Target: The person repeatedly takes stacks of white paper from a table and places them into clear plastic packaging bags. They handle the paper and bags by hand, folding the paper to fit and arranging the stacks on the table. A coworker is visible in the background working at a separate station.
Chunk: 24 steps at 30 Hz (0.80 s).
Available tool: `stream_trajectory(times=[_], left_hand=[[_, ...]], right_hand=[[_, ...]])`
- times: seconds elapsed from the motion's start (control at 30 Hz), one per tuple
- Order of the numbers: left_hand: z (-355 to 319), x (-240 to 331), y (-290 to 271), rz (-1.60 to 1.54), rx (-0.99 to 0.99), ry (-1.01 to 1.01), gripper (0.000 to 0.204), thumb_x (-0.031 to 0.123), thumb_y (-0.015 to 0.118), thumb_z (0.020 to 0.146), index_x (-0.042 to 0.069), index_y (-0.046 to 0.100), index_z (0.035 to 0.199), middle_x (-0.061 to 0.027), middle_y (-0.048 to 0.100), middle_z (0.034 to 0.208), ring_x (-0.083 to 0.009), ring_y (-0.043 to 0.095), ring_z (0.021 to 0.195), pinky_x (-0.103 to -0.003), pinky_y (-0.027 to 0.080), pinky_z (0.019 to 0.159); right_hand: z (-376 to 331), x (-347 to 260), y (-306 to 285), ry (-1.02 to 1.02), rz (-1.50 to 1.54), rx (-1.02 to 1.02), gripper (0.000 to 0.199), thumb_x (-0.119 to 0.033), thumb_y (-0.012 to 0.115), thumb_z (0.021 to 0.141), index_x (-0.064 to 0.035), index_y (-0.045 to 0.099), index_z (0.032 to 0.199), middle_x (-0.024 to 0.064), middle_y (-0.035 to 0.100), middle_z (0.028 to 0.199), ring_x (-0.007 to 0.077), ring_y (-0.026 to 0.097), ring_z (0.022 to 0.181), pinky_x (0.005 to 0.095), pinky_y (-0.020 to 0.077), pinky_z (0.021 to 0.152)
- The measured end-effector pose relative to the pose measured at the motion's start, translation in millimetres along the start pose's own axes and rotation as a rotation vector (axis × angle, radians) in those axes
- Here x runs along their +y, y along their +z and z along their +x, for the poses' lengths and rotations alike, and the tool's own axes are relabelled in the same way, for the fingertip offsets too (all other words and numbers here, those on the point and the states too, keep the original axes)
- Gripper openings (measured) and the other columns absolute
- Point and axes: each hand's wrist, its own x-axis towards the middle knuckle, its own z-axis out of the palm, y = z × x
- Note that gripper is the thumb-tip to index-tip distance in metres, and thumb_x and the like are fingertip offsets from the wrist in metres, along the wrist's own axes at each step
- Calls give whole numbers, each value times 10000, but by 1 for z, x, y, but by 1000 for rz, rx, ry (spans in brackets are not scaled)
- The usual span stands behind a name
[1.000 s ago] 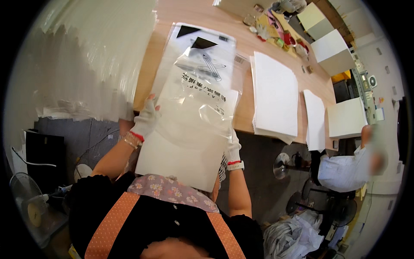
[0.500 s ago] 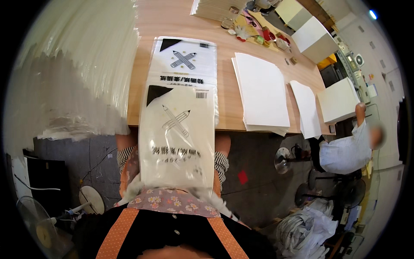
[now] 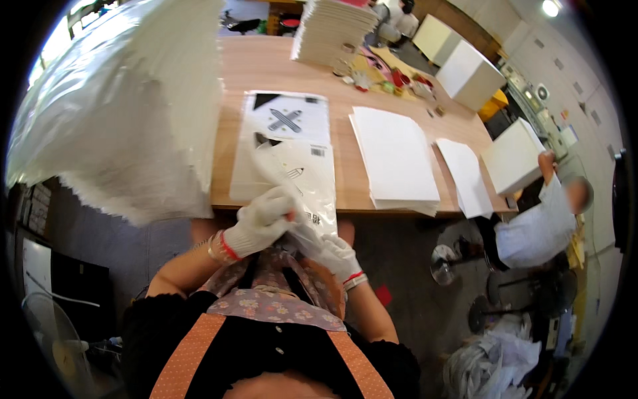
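Both my hands wear white knitted gloves with red-edged cuffs. A printed clear plastic packet (image 3: 319, 176) with a pencil drawing reaches from my hands over the front table edge, its left side curled up. My left hand (image 3: 261, 221) is closed, bunching the packet's near left side. At the near right corner, my right hand (image 3: 339, 258) has its fingers closed on the plastic; the fingertips are partly hidden. Under the packet's far end lies another printed packet (image 3: 286, 118) with crossed pencils and a black corner, flat on the wooden table (image 3: 232, 73).
Right of the packets lie a stack of white sheets (image 3: 395, 156) and a narrower stack (image 3: 462, 176). A large heap of clear plastic bags (image 3: 146, 113) hangs over the table's left end. At far right a person (image 3: 538, 226) holds a white block of paper (image 3: 512, 159).
My hands have come up from my lap and grip the near end of the packet. The packet has curled and shifted toward the table. The view has tilted up a little.
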Motion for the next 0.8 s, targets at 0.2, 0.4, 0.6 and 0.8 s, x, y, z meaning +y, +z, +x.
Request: stream_trajectory(times=[0.2,0.4,0.6,0.8], left_hand=[[-12,107,-108,260,-86,348,107,174,618,769,71,618,794,-73,612,819,-229,613,625,-286,463,524],[-56,131,-273,-24,661,301,203,193,525,871,27,616,947,-92,626,969,-230,604,803,-299,474,678],[-76,117,-476,655,1065,-21,267,177,413,959,-22,569,1047,-96,607,1101,-238,580,1003,-330,474,852],[-145,-10,-304,-79,1454,224,206,189,493,926,13,536,1026,-44,564,861,-152,547,800,-286,465,720]], right_hand=[[34,-56,109,-573,8,-357,344,-151,526,920,60,511,1192,127,588,1093,215,555,1024,350,422,963],[23,-236,296,-947,-465,-493,411,-271,439,954,40,520,1211,82,602,1112,111,581,974,257,479,769],[48,-274,430,-563,-797,-956,355,-226,586,870,-93,545,1196,74,605,1085,167,627,887,297,544,651],[40,-172,353,-1260,-648,-937,338,-261,510,910,-88,598,1187,50,658,787,105,605,548,258,486,506]])
